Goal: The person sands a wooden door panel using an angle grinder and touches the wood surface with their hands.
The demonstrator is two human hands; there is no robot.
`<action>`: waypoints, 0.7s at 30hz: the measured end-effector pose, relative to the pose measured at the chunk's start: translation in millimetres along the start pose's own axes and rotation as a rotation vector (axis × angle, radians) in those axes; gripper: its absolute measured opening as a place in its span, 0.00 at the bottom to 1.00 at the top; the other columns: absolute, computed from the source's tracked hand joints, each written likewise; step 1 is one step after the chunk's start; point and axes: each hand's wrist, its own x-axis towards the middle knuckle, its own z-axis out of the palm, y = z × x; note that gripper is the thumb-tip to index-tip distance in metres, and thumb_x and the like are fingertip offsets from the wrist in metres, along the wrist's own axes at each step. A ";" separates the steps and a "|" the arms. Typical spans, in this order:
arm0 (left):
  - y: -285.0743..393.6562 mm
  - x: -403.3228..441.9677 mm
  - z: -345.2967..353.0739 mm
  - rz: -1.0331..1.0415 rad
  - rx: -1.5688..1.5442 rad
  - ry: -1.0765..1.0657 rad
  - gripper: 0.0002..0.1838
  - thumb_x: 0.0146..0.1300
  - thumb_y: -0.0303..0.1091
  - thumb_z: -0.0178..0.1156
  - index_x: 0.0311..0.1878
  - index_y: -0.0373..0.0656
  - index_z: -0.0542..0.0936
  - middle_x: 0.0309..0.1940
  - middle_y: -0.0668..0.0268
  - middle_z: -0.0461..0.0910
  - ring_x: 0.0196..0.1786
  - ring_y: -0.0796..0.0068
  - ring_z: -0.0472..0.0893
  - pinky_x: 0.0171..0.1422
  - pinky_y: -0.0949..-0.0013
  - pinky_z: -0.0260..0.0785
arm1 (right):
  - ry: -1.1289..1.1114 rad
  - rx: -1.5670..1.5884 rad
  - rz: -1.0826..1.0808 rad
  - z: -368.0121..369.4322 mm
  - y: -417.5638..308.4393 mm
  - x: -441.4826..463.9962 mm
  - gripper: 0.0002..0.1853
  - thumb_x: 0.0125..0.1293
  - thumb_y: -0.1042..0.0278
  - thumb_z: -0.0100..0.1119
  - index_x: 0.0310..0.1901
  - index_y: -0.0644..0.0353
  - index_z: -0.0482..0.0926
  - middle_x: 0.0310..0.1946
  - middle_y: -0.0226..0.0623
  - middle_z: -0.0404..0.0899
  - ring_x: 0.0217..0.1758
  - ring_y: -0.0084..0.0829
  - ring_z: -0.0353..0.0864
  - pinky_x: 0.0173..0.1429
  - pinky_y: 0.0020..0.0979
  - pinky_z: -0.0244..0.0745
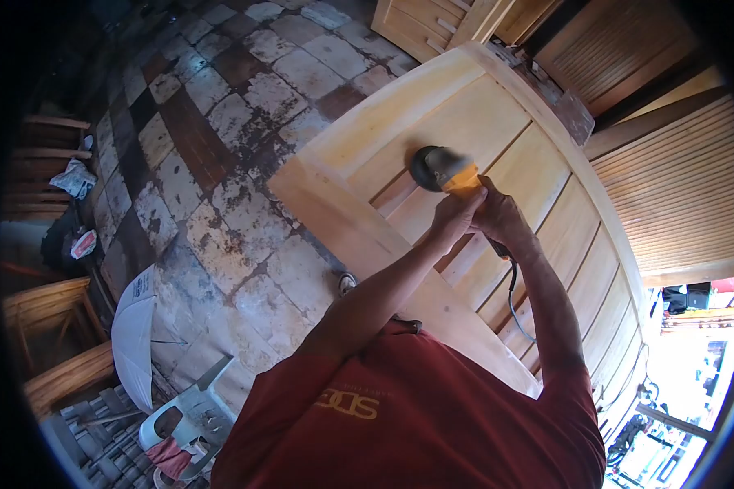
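My left hand (455, 218) and my right hand (501, 216) are close together, both closed on a yellow angle grinder (462, 180). Its grey head is blurred, and a round dark disc (423, 169) at its front lies against a pale wooden door (538, 189). The disc is near the door's end, over a plank beside the frame piece. From the grinder's rear, below my right hand, a dark cord (512, 281) curves down across the planks. Most of the grinder's handle is hidden by my fingers.
Worn tiles (253, 196) cover the floor on the left. A white umbrella (134, 338) and a pale plastic chair (194, 420) stand at lower left, near a wooden frame (57, 326). Slatted wooden panels (681, 191) lean at right, and another wooden piece (420, 24) is behind.
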 end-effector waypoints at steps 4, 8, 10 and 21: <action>1.9 18.5 7.7 -0.009 0.052 -0.040 0.43 0.74 0.61 0.69 0.70 0.27 0.72 0.57 0.47 0.85 0.51 0.57 0.92 0.55 0.56 0.91 | 0.032 0.023 0.035 -11.4 1.2 -0.5 0.49 0.57 0.43 0.80 0.77 0.48 0.67 0.47 0.55 0.91 0.54 0.56 0.92 0.56 0.49 0.87; -5.2 20.2 11.6 0.009 0.095 -0.036 0.39 0.75 0.59 0.68 0.68 0.29 0.75 0.54 0.51 0.86 0.50 0.62 0.92 0.53 0.59 0.90 | 0.062 0.027 -0.004 -11.3 13.1 -5.7 0.49 0.57 0.43 0.81 0.76 0.49 0.67 0.48 0.56 0.91 0.55 0.57 0.91 0.57 0.49 0.86; -16.3 11.7 6.7 0.079 0.186 -0.012 0.37 0.76 0.59 0.67 0.66 0.30 0.77 0.51 0.54 0.87 0.47 0.67 0.91 0.50 0.63 0.90 | 0.062 0.039 -0.018 -9.4 5.5 -16.9 0.49 0.57 0.43 0.81 0.77 0.49 0.67 0.49 0.56 0.91 0.56 0.57 0.91 0.58 0.49 0.86; -17.0 -67.5 -27.5 0.150 0.078 0.197 0.34 0.75 0.61 0.67 0.59 0.31 0.82 0.43 0.59 0.88 0.45 0.73 0.88 0.48 0.67 0.80 | -0.137 -0.042 -0.122 18.9 -42.9 -39.1 0.49 0.58 0.47 0.81 0.77 0.53 0.65 0.48 0.55 0.91 0.55 0.57 0.91 0.59 0.50 0.86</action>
